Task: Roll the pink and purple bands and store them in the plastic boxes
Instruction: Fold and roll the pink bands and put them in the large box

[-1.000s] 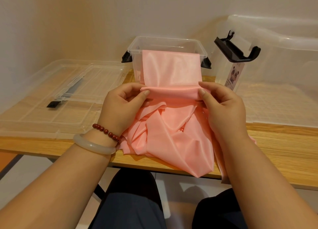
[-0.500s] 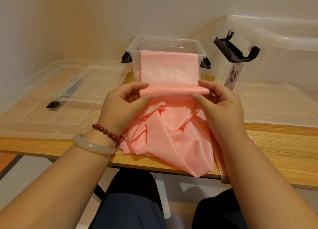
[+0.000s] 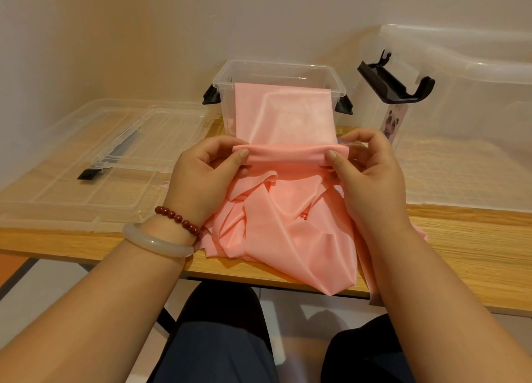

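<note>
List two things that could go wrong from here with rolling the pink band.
1. The left hand and right hand pinch the pink band only at the roll's two ends, so the middle may slacken and the roll go crooked.
2. The unrolled part lies crumpled and hangs over the wooden table edge; it could slide off or feed creases into the roll.

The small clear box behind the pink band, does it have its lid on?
No: the small clear box stands open, its rim bare and both black latches hanging down at its sides.
</note>
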A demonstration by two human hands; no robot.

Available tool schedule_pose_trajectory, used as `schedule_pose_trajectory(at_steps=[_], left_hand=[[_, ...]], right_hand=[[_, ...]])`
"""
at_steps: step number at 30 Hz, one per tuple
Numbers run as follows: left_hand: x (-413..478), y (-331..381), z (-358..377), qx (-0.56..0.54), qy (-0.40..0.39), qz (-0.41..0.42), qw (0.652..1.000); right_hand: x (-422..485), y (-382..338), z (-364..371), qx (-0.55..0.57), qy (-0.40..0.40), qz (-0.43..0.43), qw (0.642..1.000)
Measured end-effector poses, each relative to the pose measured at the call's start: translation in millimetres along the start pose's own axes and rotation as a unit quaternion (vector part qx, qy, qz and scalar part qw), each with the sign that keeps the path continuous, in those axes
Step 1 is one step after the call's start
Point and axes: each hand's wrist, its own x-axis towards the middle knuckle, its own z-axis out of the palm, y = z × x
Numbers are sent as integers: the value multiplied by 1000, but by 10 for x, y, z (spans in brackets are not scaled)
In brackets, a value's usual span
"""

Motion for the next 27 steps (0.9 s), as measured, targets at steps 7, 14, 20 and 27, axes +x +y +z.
schedule_pose_trajectory(at_steps=[7, 14, 20, 27], left_hand=[[-9, 15, -8, -7, -5, 0, 1000], [-25, 18, -31, 13, -7, 15, 1000], [-18, 15, -16, -5, 15, 6, 1000], [13, -32, -22, -8, 24, 14, 1000]], right_hand=[[-9, -10, -18, 31, -8, 5, 999], [-1, -10, -29, 32, 7, 10, 999], [-10, -30, -9, 39, -4, 14, 999], [-19, -43, -11, 44, -4, 6, 999]])
